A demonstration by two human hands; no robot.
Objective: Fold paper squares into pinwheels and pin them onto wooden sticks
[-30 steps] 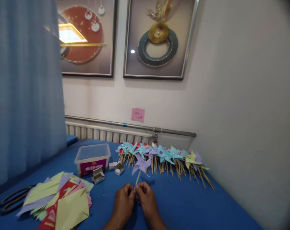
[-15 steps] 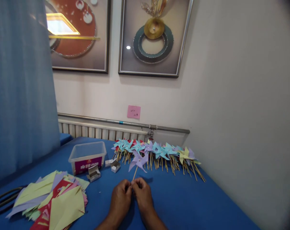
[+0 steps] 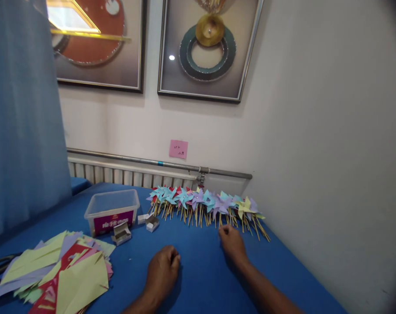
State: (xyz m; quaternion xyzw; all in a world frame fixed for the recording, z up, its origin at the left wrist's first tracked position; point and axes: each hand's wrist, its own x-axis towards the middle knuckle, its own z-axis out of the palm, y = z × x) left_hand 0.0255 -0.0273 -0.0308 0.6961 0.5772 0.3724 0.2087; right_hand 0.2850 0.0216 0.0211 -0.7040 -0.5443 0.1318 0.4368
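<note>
My right hand (image 3: 232, 244) reaches out to the row of finished paper pinwheels (image 3: 184, 198), its fingers pinched on the thin stick of a purple pinwheel (image 3: 222, 203). That pinwheel's head lies over the others in the row, among light blue, yellow and red ones on wooden sticks. Nearer to me, my left hand (image 3: 163, 270) rests over the blue table (image 3: 198, 279) with its fingers curled closed, and nothing shows in it.
Left of my hands lies a pile of coloured paper sheets (image 3: 63, 270), with dark scissor handles (image 3: 1, 266) beside it. Behind stand a clear plastic tub (image 3: 112, 213) and small open cardboard boxes (image 3: 122, 234). A radiator pipe (image 3: 135, 159) runs along the wall; a blue curtain (image 3: 24, 117) hangs left.
My right hand has moved forward and right, carrying the purple pinwheel from in front of me onto the row. My left hand has let go of its stick and stays near the same place.
</note>
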